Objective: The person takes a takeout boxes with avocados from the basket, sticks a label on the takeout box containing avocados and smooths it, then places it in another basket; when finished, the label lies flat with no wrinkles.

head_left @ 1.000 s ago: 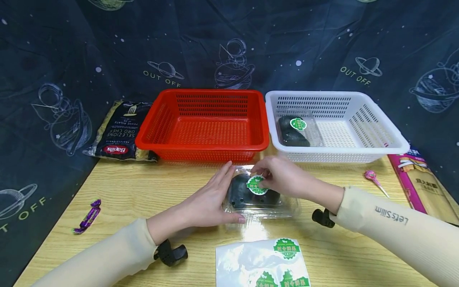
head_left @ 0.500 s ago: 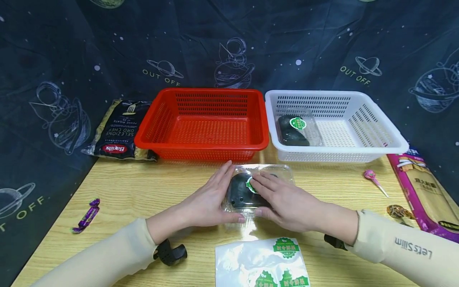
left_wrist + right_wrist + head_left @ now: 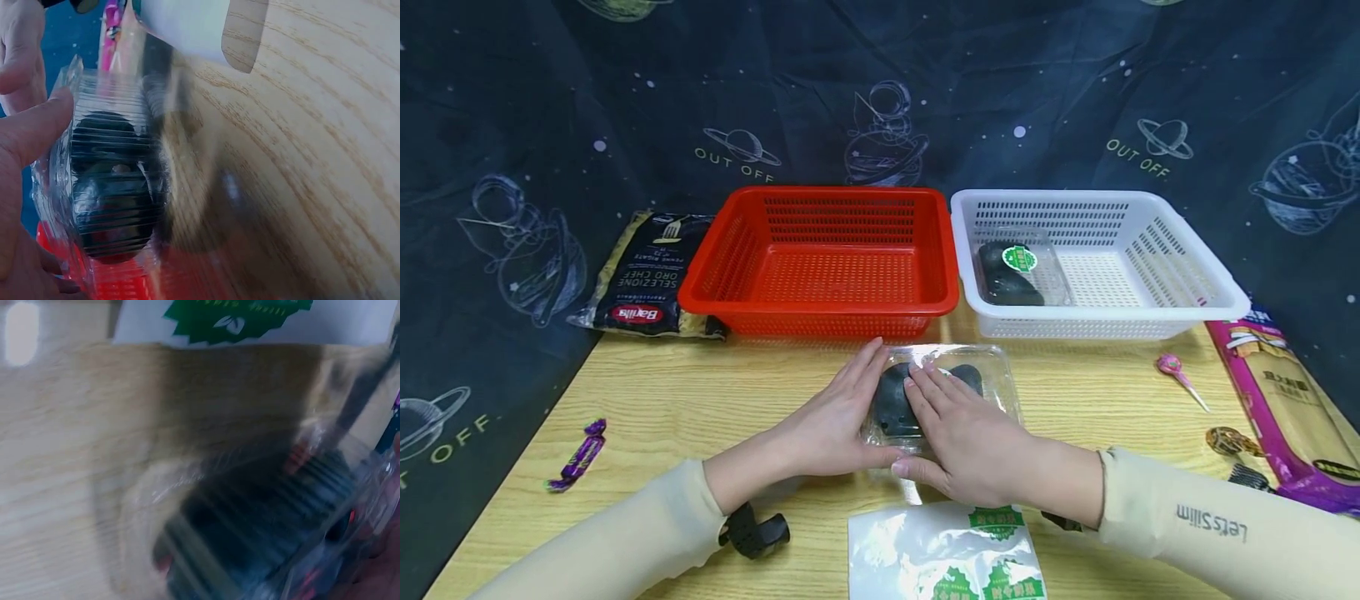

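Note:
A clear plastic clamshell box [image 3: 1000,379] lies on the table with dark, rounded items [image 3: 895,404] inside. My left hand [image 3: 831,421] spans its left side, fingers straight along that edge and thumb by the near corner. My right hand [image 3: 970,433] lies flat over the lid with fingers extended, mostly covering a round green-and-white sticker there. In the left wrist view, the thumb [image 3: 44,125] touches the box's rim, and the dark items [image 3: 115,187] show through its ribbed wall. A sticker sheet [image 3: 895,550] with several green labels lies just in front, partly overlapped by the right hand.
Behind the box stand a red basket [image 3: 820,321] and a white basket [image 3: 1090,321]; the white one holds another labelled box [image 3: 1052,267]. A pasta bag [image 3: 651,275] is at the back left. Wrapped candy [image 3: 580,454], a lollipop [image 3: 1180,379] and a purple packet [image 3: 1292,400] lie around.
The right hand's fingers, earlier curled at the sticker on the lid, have straightened and now lie flat over it. That hand has shifted slightly left. The left hand stays at the box's side.

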{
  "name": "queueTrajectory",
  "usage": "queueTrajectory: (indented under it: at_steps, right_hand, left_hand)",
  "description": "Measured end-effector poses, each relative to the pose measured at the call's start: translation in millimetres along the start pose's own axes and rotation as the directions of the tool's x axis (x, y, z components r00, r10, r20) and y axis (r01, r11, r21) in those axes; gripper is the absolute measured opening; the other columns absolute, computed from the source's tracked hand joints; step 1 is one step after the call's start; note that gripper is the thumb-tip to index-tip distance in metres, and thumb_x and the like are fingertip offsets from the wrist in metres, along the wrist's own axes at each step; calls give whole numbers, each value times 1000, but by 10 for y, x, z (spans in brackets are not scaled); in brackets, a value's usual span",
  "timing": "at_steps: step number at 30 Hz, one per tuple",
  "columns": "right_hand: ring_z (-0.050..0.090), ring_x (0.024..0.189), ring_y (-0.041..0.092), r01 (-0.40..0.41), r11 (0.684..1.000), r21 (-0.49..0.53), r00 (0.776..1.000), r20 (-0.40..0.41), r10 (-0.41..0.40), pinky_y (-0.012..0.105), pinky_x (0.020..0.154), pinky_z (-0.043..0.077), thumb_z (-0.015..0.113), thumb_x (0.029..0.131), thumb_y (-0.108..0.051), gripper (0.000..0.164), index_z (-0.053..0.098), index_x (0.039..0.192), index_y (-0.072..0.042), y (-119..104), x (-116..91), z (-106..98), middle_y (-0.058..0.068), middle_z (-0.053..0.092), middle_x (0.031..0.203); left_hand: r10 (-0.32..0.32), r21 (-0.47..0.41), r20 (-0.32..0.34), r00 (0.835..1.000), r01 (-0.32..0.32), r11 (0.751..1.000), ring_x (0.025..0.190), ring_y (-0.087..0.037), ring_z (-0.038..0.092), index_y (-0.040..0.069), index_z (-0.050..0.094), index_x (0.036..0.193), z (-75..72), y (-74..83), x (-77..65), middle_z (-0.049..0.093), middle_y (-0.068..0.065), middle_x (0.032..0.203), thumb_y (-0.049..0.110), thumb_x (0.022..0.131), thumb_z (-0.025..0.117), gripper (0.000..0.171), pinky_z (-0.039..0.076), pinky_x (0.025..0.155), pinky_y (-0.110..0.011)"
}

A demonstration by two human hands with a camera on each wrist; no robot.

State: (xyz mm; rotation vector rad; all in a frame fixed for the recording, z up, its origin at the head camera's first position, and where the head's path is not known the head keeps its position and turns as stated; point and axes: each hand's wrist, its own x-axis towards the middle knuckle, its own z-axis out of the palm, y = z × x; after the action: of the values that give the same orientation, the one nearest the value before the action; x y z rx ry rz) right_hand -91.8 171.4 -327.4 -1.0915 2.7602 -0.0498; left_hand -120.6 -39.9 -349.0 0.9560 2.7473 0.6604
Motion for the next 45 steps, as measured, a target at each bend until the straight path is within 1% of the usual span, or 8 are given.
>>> queueTrajectory:
  at_steps: [5,9,14,17,26,30,36,45]
  right_hand:
    - [7,145,32,24,999,-22,1000,-19,-25,44,116,15,27,95,-65,88,20,149,4,-46,9,37,19,13,157]
    - [7,145,32,50,998,-25,998,-48,-51,44,116,15,29,95,-64,88,20,149,4,-29,2,59,19,11,157]
    - [11,144,31,74,996,-57,993,-87,-78,41,116,14,31,95,-64,86,22,149,3,18,-2,77,18,14,157]
    - [14,144,31,61,995,-75,993,-99,-69,41,116,15,29,94,-66,88,24,148,3,31,-7,80,18,18,156]
    - [18,143,31,-7,998,-70,997,-72,2,43,115,20,23,93,-69,90,26,148,2,60,-8,55,17,23,155]
    - [20,143,31,-23,997,-74,997,-77,17,44,114,21,23,93,-69,90,27,148,2,78,-16,54,17,27,153]
    - [20,142,32,-45,996,-82,994,-99,37,44,114,21,22,94,-68,89,31,146,3,105,-61,56,19,27,153]
    - [26,140,35,-62,991,-120,984,-176,40,44,114,23,31,93,-66,88,36,143,6,170,-192,89,21,32,150]
  left_hand:
    - [5,30,19,1000,-6,1000,145,-30,2,-2,6,151,-12,-11,5,-3,-17,159,62,75,69,118,16,114,-47]
    - [17,71,24,1000,-18,997,145,-30,-3,-1,1,151,1,-28,37,-6,-18,159,70,76,60,119,16,114,-50]
    - [16,110,28,999,-19,994,146,-28,-5,0,-3,151,21,-39,65,-6,-17,159,75,77,53,119,13,115,-45]
    - [21,132,24,999,-24,991,146,-29,-2,-2,-2,151,19,-38,73,-3,-19,158,74,78,53,119,12,116,-43]
    - [21,151,41,999,-27,988,145,-31,2,-6,3,150,-5,-31,79,2,-22,157,67,79,57,115,15,115,-43]
    - [21,158,48,999,-28,987,145,-31,2,-6,4,150,-9,-26,87,4,-22,157,67,80,57,114,16,115,-43]
    - [16,174,48,999,-24,985,145,-31,3,-5,4,150,-13,-8,94,5,-23,157,70,79,55,115,16,115,-42]
    - [-9,184,48,999,0,983,145,-30,6,-4,3,151,-4,4,104,5,-21,157,74,78,53,117,16,115,-42]
